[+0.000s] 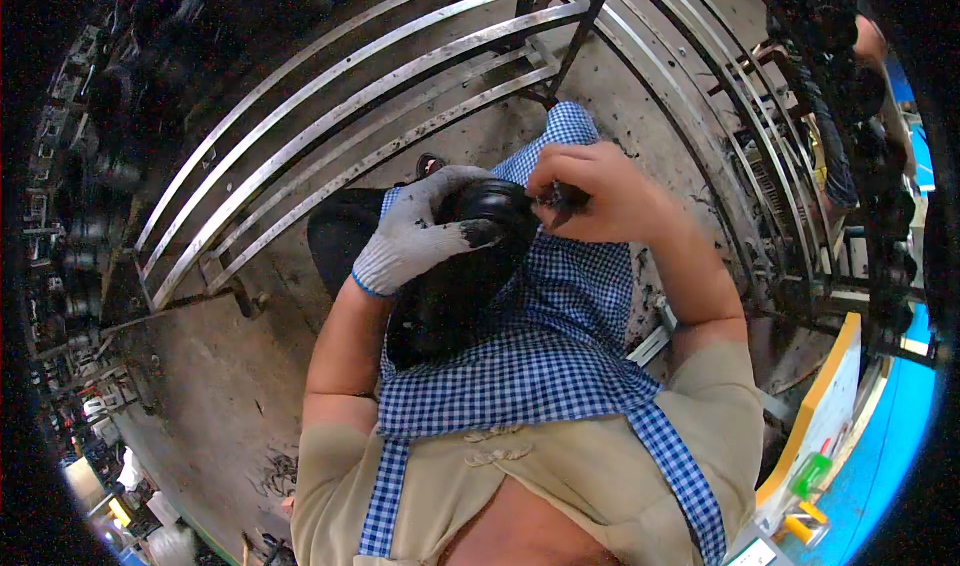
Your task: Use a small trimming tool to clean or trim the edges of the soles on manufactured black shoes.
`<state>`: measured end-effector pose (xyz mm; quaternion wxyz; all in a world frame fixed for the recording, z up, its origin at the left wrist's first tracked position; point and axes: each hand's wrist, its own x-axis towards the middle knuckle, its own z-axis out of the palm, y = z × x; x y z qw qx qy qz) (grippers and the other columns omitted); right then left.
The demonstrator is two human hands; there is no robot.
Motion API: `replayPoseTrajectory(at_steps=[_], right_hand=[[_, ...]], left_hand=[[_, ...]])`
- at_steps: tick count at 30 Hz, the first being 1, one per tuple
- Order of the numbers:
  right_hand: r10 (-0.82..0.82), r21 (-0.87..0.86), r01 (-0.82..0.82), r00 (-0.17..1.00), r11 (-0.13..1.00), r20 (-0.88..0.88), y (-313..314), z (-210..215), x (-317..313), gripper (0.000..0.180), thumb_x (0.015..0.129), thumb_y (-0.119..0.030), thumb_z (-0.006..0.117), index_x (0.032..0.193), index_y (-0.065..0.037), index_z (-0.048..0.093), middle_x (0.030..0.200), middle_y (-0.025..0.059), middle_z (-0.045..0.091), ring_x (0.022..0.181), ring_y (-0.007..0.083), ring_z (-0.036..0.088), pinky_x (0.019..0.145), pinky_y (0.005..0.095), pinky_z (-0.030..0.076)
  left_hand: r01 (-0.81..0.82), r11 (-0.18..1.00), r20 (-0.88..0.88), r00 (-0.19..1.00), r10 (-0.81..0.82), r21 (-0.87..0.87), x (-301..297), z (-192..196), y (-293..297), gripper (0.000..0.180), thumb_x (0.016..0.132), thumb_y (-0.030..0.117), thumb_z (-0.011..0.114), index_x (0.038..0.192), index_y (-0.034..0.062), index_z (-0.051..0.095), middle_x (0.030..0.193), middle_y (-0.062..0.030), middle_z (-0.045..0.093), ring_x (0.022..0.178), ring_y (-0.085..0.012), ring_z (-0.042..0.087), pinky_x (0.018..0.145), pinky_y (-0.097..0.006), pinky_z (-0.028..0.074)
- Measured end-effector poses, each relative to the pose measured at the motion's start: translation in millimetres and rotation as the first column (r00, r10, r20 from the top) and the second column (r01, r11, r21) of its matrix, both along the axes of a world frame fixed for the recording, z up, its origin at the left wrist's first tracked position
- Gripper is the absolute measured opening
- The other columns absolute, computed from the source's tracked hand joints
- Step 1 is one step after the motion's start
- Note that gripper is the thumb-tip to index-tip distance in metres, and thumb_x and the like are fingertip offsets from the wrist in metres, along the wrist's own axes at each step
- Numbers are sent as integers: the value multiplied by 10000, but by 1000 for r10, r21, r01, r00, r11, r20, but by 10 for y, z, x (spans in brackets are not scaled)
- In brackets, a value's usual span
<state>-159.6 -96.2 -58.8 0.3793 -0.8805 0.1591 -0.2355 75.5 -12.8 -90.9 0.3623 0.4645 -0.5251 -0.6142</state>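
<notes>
A glossy black ridged part (490, 206), rounded at its top, stands over my lap; its kind is unclear. My left hand (425, 226), in a pale knitted glove with dark-stained fingertips, grips its left side with the thumb across the front. My bare right hand (590, 191) is closed beside the part's right edge, its fingers curled round a small dark piece (563, 204) that I cannot make out. Below the part a black mass (440, 311) lies on the blue checked apron (520, 376); where one ends and the other begins is hard to tell.
Metal rack bars (400, 76) curve across the far side and down the right. Dark parts hang at the far left (110, 176). Right of me are a yellow-edged board (815, 406), a green item (810, 476) and a blue surface (900, 446). Black scraps litter the floor (210, 376).
</notes>
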Motion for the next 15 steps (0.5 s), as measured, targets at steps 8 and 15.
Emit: replayPoseTrajectory(at_steps=[8, 15], right_hand=[[27, -425, -152, 958, 893, -286, 94, 245, -28, 273, 654, -168, 728, 879, -112, 584, 832, 35, 536, 655, 234, 586, 514, 350, 461], [67, -365, -300, 844, 882, -532, 162, 334, 126, 251, 671, -189, 706, 797, -61, 531, 805, 71, 516, 672, 246, 595, 532, 367, 484]], left_hand=[[36, 996, -25, 999, -34, 83, -86, 134, 30, 513, 715, 169, 740, 1170, 11, 560, 1071, -64, 618, 991, -139, 577, 918, -296, 450], [129, 992, 3, 992, -129, 6, -124, 106, 61, 491, 700, 143, 726, 1143, 5, 566, 1029, -59, 612, 956, -139, 566, 911, -285, 446]])
